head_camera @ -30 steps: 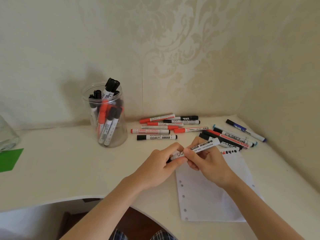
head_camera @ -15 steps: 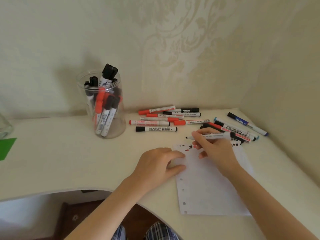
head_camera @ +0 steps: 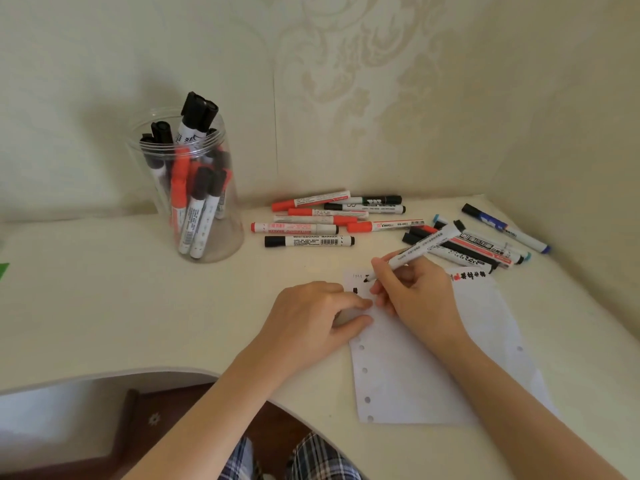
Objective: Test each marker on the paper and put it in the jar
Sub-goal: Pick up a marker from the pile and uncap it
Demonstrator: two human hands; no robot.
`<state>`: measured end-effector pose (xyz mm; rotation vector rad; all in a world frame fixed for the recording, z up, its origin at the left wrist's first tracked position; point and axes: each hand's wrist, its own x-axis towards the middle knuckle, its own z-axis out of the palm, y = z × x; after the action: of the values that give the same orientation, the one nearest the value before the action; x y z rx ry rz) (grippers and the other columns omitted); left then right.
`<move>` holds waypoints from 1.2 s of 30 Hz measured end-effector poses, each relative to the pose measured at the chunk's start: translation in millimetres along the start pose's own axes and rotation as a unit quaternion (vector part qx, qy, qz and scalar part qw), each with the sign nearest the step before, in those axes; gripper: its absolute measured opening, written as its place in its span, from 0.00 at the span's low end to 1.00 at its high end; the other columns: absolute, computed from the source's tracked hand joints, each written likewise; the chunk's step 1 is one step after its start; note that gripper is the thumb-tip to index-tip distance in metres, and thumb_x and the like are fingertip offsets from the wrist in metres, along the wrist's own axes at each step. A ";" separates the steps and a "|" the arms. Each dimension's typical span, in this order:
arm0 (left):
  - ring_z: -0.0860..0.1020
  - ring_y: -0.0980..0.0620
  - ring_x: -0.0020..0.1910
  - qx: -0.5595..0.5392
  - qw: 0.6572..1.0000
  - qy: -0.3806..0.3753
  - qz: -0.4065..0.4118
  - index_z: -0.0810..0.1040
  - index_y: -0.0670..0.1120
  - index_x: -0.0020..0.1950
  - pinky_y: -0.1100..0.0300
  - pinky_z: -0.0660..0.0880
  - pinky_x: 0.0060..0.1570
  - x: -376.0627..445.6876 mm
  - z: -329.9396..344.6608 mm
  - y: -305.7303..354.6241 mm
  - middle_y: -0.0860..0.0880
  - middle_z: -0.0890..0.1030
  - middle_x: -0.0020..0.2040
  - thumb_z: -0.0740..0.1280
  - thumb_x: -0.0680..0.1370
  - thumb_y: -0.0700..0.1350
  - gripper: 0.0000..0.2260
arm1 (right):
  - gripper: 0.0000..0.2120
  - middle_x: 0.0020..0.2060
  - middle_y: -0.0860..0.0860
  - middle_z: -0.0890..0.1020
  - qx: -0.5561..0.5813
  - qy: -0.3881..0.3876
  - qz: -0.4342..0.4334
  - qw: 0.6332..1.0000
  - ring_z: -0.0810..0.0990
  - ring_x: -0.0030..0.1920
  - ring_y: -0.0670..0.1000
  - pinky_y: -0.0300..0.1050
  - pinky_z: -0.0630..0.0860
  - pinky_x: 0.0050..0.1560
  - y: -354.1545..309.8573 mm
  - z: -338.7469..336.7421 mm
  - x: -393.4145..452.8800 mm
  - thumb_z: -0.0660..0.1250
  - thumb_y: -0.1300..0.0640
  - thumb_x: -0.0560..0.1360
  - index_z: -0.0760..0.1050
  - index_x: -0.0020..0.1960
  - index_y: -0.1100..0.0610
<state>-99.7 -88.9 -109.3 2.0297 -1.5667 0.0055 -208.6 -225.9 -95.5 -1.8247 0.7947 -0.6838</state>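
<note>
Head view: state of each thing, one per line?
Held marker: uncapped, tip on the paper.
Right hand: grips the held marker.
Left hand: rests on the paper's left edge, fingers curled; whether it holds the cap cannot be told.
Paper: flat on the desk, ink marks near its top.
Jar: upright, lidless, holding markers.
Loose markers: capped, lying on the desk.

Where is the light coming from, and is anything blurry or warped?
Head view: soft light from the right, the jar shadowing the wall to its left; no harsh glare; wide-angle bending at the desk edge; hands and paper slightly soft.
</note>
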 end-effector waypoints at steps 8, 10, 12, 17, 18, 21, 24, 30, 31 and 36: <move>0.66 0.60 0.34 0.000 1.000 0.007 -0.005 0.81 0.61 0.56 0.67 0.60 0.31 -0.4 0.3 -0.3 0.62 0.65 0.29 0.59 0.75 0.64 0.17 | 0.13 0.26 0.50 0.82 -0.068 -0.015 0.010 0.998 0.77 0.22 0.46 0.38 0.75 0.28 -4.1 -2.9 -2.2 0.73 0.51 0.75 0.78 0.39 0.59; 0.67 0.60 0.33 -0.003 1.000 0.005 -0.006 0.82 0.61 0.55 0.65 0.62 0.30 -0.2 0.4 0.1 0.61 0.65 0.28 0.59 0.75 0.63 0.16 | 0.10 0.27 0.51 0.82 -0.088 -0.017 -0.008 0.996 0.77 0.24 0.46 0.40 0.76 0.29 -4.3 -2.7 -1.4 0.74 0.52 0.74 0.79 0.38 0.57; 0.67 0.59 0.33 -0.003 1.000 0.003 -0.006 0.82 0.61 0.55 0.65 0.62 0.31 -0.3 0.5 -0.1 0.61 0.65 0.28 0.61 0.76 0.63 0.15 | 0.07 0.28 0.51 0.83 -0.085 -0.027 -0.021 0.996 0.78 0.24 0.47 0.39 0.77 0.30 -4.6 -3.2 -1.1 0.74 0.54 0.73 0.80 0.39 0.54; 0.67 0.59 0.33 -0.002 1.000 0.001 -0.005 0.81 0.61 0.56 0.68 0.59 0.30 -0.7 -0.3 -0.7 0.61 0.65 0.29 0.62 0.75 0.62 0.14 | 0.13 0.27 0.53 0.83 -0.044 -0.042 0.002 0.998 0.78 0.23 0.49 0.39 0.76 0.29 -6.7 -5.5 -2.2 0.70 0.53 0.77 0.78 0.38 0.59; 0.67 0.59 0.33 -0.002 1.000 0.002 -0.005 0.81 0.61 0.56 0.67 0.60 0.30 -0.9 -0.4 -0.5 0.61 0.65 0.29 0.62 0.75 0.62 0.14 | 0.13 0.26 0.52 0.82 -0.048 -0.043 0.005 0.998 0.78 0.23 0.49 0.38 0.76 0.28 -7.0 -5.3 -2.8 0.70 0.54 0.78 0.78 0.37 0.59; 0.68 0.59 0.33 -0.009 1.000 0.001 -0.009 0.81 0.61 0.56 0.65 0.64 0.30 -1.2 -0.1 -0.6 0.60 0.66 0.29 0.61 0.75 0.62 0.15 | 0.13 0.25 0.52 0.82 -0.052 -0.036 0.017 0.998 0.79 0.22 0.48 0.36 0.76 0.28 -6.2 -3.4 -3.4 0.71 0.57 0.77 0.80 0.35 0.60; 0.68 0.60 0.33 -0.013 1.000 -0.001 -0.010 0.81 0.61 0.55 0.63 0.67 0.30 -1.2 -0.1 -0.7 0.59 0.66 0.29 0.62 0.75 0.62 0.14 | 0.12 0.26 0.52 0.83 -0.049 -0.035 0.021 0.998 0.80 0.23 0.48 0.35 0.77 0.29 -7.1 -2.7 -3.7 0.71 0.58 0.77 0.80 0.35 0.61; 0.68 0.59 0.32 -0.005 1.000 0.003 -0.006 0.81 0.61 0.55 0.63 0.66 0.29 -1.1 0.5 -1.1 0.59 0.67 0.29 0.63 0.75 0.61 0.12 | 0.12 0.25 0.50 0.83 -0.050 -0.043 0.022 0.998 0.81 0.23 0.47 0.34 0.77 0.30 -9.1 -1.1 -4.0 0.72 0.58 0.76 0.81 0.35 0.61; 0.68 0.59 0.33 -0.005 1.000 0.003 -0.007 0.81 0.61 0.55 0.63 0.66 0.29 -1.0 1.0 -1.4 0.58 0.67 0.29 0.62 0.75 0.62 0.13 | 0.12 0.26 0.50 0.83 -0.054 -0.041 0.021 0.997 0.81 0.23 0.48 0.35 0.78 0.30 -8.6 -0.8 -3.8 0.72 0.58 0.76 0.81 0.35 0.61; 0.69 0.59 0.33 -0.007 1.000 0.004 -0.004 0.81 0.61 0.55 0.63 0.65 0.30 -1.0 2.8 -2.6 0.58 0.68 0.30 0.63 0.75 0.61 0.13 | 0.12 0.27 0.54 0.83 -0.049 -0.040 0.015 0.998 0.81 0.24 0.51 0.38 0.78 0.31 -6.4 -3.6 -4.1 0.71 0.58 0.77 0.80 0.35 0.59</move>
<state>-98.6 -88.8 -113.1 2.0241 -1.5493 -0.0012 -212.5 -222.8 -88.7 -1.9115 0.8145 -0.5578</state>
